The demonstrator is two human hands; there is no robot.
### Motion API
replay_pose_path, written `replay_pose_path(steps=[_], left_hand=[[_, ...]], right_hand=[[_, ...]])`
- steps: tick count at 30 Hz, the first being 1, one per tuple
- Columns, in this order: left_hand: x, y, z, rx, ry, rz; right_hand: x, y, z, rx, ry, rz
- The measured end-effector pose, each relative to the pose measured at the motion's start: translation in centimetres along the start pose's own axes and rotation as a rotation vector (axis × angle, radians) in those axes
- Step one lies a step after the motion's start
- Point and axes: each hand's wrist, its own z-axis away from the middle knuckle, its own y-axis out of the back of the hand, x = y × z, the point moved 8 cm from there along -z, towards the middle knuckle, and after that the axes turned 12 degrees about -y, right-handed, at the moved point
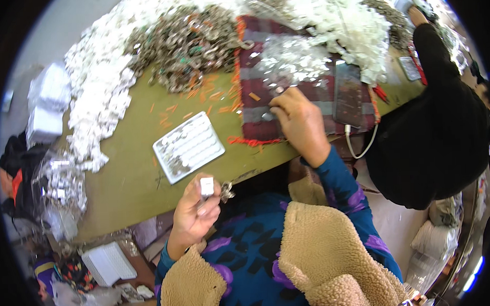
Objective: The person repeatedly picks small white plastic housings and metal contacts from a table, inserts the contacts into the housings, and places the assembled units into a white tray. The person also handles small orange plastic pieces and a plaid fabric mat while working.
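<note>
My left hand [193, 214] is closed near the table's front edge, with a small white card [207, 186] upright between thumb and fingers. A shiny metal trinket [227, 192] hangs beside those fingers; whether it joins the card I cannot tell. My right hand [299, 118] reaches over a dark checked cloth [253, 117], thumb and forefinger pinched together. What that pinch holds is too small to make out. Just beyond it lies a pile of small clear glittering pieces [293, 59]. Between my hands, a white ridged tray [193, 146] bears rows of small shiny pieces.
Heaps of metal trinkets [198, 44] and white tags [99, 88] cover the table's far side. A phone [347, 95] with a white cable lies on the cloth's right. Red-handled pliers [381, 94] lie beyond it. A co-worker's black sleeve [433, 52] extends at right. Orange scraps dot the green tabletop [127, 184].
</note>
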Motion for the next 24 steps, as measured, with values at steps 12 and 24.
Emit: replay_pose_path(steps=[12, 24], left_hand=[[1.5, 0.1, 1.8, -0.03, -0.033, 0.232], [4.0, -0.4, 3.1, -0.014, -0.299, -0.131]], right_hand=[[-4.9, -0.8, 4.1, -0.239, -0.104, -0.545], [-16.5, -4.3, 8.9, -0.504, 0.513, -0.546]])
